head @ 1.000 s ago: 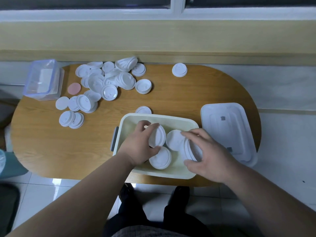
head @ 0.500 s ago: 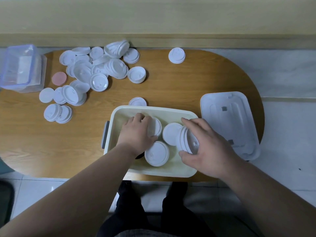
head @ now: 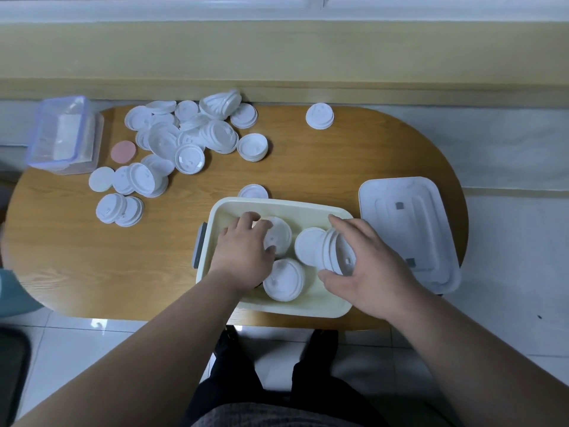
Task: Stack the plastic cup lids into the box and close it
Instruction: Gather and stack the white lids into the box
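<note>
The stack of lids (head: 334, 252) stood on edge inside the box (head: 308, 308), toward its right end. My right hand (head: 374, 269) was curled round it, fingers over the top and thumb beneath. My left hand (head: 243, 252) gripped a single lid (head: 280, 235) in the box's left half, fingers and thumb bent round its rim. A third stack (head: 284, 280) lay flat near the front wall. I judged I was mid-packing, settling these into place. Most loose lids (head: 187, 134) lay heaped at the far left of the counter (head: 308, 167), so next I needed to let go, reach over and gather more. The box cover (head: 406, 229) lay just beside the box, on its right.
</note>
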